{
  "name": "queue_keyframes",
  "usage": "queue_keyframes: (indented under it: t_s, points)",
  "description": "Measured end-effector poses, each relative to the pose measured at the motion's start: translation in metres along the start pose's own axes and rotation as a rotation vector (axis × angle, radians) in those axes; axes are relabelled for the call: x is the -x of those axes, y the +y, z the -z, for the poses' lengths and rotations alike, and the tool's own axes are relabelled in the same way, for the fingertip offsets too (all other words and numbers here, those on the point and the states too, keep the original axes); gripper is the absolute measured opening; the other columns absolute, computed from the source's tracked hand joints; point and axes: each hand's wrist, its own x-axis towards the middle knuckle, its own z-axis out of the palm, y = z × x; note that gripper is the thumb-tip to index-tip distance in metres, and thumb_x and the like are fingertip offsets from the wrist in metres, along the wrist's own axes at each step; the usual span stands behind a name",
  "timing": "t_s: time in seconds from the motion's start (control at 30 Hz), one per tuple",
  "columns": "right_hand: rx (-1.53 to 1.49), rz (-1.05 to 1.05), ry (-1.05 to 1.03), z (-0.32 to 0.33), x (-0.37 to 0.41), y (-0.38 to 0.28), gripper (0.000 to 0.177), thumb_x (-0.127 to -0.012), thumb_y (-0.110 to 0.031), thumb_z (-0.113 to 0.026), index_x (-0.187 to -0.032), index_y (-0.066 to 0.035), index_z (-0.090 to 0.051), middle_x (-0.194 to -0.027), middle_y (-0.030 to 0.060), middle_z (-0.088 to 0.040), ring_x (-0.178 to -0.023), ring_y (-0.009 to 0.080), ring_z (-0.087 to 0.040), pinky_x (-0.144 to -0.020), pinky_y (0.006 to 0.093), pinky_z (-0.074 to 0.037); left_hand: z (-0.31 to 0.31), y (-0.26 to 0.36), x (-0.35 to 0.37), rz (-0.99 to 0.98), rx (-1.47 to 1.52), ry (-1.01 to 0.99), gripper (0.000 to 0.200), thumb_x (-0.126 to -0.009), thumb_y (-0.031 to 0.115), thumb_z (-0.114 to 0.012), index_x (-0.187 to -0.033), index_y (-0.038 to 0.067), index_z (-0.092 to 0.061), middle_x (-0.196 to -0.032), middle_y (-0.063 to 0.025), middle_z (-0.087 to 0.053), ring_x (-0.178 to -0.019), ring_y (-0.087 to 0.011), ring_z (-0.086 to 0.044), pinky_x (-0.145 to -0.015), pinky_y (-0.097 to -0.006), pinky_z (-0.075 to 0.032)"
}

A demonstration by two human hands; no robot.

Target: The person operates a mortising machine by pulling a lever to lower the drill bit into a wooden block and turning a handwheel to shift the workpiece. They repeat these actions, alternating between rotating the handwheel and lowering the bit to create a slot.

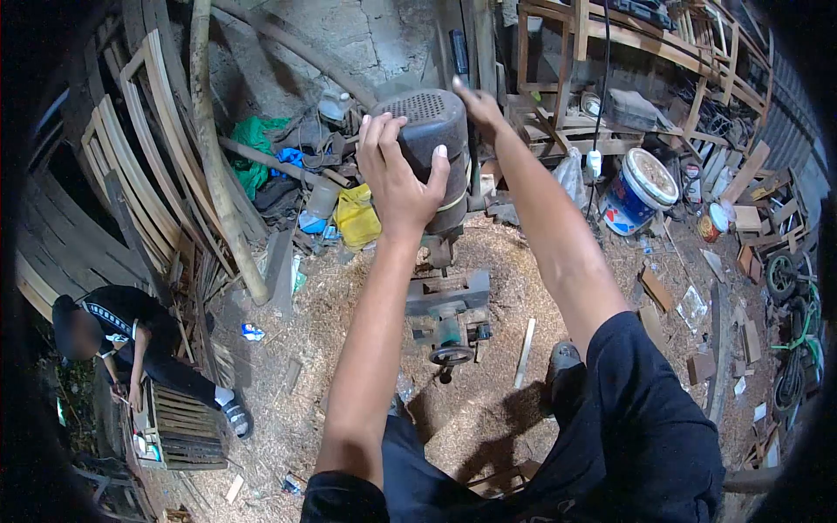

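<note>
No legible text anywhere, blue-and-red label (621,212) on the white bucket (652,177) too blurred to read

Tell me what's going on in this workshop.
The person's left hand grips the dark motor housing atop a machine standing on the sawdust-covered floor, while the right hand reaches just behind it. At far left, a co-worker crouches over a slatted wooden crate.

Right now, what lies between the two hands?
In the head view, the dark motor housing: the left hand grips it, and the right hand is at its far side.
</note>
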Motion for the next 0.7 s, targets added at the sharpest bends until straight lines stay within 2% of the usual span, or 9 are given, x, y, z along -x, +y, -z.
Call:
queue_keyframes:
  t_s: [0.07, 0.1, 0.23, 0.33, 0.37, 0.43, 0.5, 0.63, 0.7]
  points:
    - [0.112, -0.148, 0.167, -0.003, -0.025, -0.037, 0.095, -0.075, -0.080, -0.057, -0.099, 0.012, -0.067, -0.102, 0.0230, -0.065, -0.096, 0.0316, -0.064, -0.081, 0.0435, -0.050, 0.000, 0.001, 0.001, 0.010, -0.002, -0.009, 0.056, -0.080, 0.024, -0.068, -0.126, 0.002, -0.044, -0.128, -0.0214, -0.045, -0.128, -0.0426, -0.038, -0.111, -0.0532, -0.027]
    - [0.259, -0.163, 0.129, 0.001, -0.023, -0.055, 0.102, -0.074, -0.082, -0.054, -0.108, 0.014, -0.062, -0.104, 0.0254, -0.064, -0.097, 0.0339, -0.064, -0.085, 0.0445, -0.049, 0.001, 0.002, 0.002, 0.015, -0.007, -0.025, 0.057, -0.080, 0.024, -0.068, -0.126, 0.002, -0.044, -0.129, -0.0214, -0.044, -0.128, -0.0426, -0.038, -0.111, -0.0533, -0.027]
    - [0.320, -0.003, 0.134, -0.001, -0.042, -0.045, 0.113, -0.074, -0.084, -0.052, -0.132, 0.013, -0.044, -0.111, 0.0283, -0.062, -0.105, 0.0340, -0.063, -0.094, 0.0411, -0.046, 0.004, 0.004, 0.000, 0.032, -0.039, -0.024, 0.058, -0.080, 0.025, -0.068, -0.126, 0.002, -0.043, -0.128, -0.0214, -0.044, -0.128, -0.0426, -0.038, -0.110, -0.0535, -0.027]
    - [0.242, 0.019, 0.199, -0.008, -0.039, -0.048, 0.111, -0.076, -0.083, -0.052, -0.133, 0.012, -0.044, -0.114, 0.0282, -0.062, -0.107, 0.0339, -0.062, -0.096, 0.0408, -0.046, 0.001, 0.002, 0.001, 0.027, -0.017, -0.014, 0.058, -0.080, 0.025, -0.068, -0.126, 0.002, -0.043, -0.127, -0.0212, -0.045, -0.127, -0.0425, -0.038, -0.110, -0.0535, -0.027]
    - [0.147, -0.038, 0.145, -0.009, -0.019, -0.063, 0.109, -0.079, -0.080, -0.051, -0.137, 0.013, -0.041, -0.104, 0.0220, -0.065, -0.094, 0.0304, -0.065, -0.088, 0.0387, -0.050, 0.001, 0.000, 0.003, 0.028, -0.024, -0.015, 0.058, -0.079, 0.025, -0.068, -0.126, 0.003, -0.043, -0.127, -0.0207, -0.045, -0.126, -0.0423, -0.038, -0.110, -0.0534, -0.027]
    - [0.164, 0.082, 0.285, -0.021, -0.040, -0.071, 0.104, -0.081, -0.079, -0.050, -0.131, 0.012, -0.047, -0.093, 0.0167, -0.065, -0.079, 0.0257, -0.063, -0.076, 0.0366, -0.051, 0.003, -0.001, 0.005, 0.030, -0.044, -0.036, 0.058, -0.080, 0.025, -0.068, -0.126, 0.003, -0.043, -0.127, -0.0203, -0.045, -0.127, -0.0421, -0.038, -0.110, -0.0532, -0.027]
    - [-0.005, 0.026, 0.325, -0.026, -0.014, -0.093, 0.092, -0.081, -0.081, -0.047, -0.101, 0.008, -0.062, -0.077, 0.0110, -0.061, -0.062, 0.0194, -0.056, -0.061, 0.0347, -0.047, 0.004, 0.002, 0.009, 0.034, -0.050, -0.051, 0.057, -0.080, 0.025, -0.068, -0.127, 0.003, -0.043, -0.128, -0.0197, -0.045, -0.127, -0.0418, -0.038, -0.110, -0.0530, -0.027]
    - [0.090, -0.058, 0.334, -0.025, 0.010, -0.122, 0.088, -0.082, -0.081, -0.043, -0.068, 0.003, -0.061, -0.069, 0.0116, -0.058, -0.061, 0.0217, -0.054, -0.057, 0.0371, -0.042, 0.008, 0.005, 0.012, 0.069, -0.090, -0.085, 0.058, -0.081, 0.027, -0.068, -0.128, 0.003, -0.043, -0.130, -0.0195, -0.044, -0.129, -0.0413, -0.037, -0.110, -0.0532, -0.027]
    - [0.061, -0.063, 0.314, -0.028, 0.025, -0.129, 0.085, -0.084, -0.079, -0.044, -0.068, 0.003, -0.061, -0.069, 0.0121, -0.059, -0.060, 0.0216, -0.054, -0.056, 0.0378, -0.042, 0.009, 0.005, 0.014, 0.075, -0.095, -0.089, 0.058, -0.082, 0.028, -0.068, -0.128, 0.004, -0.043, -0.131, -0.0196, -0.044, -0.130, -0.0415, -0.036, -0.110, -0.0528, -0.027]
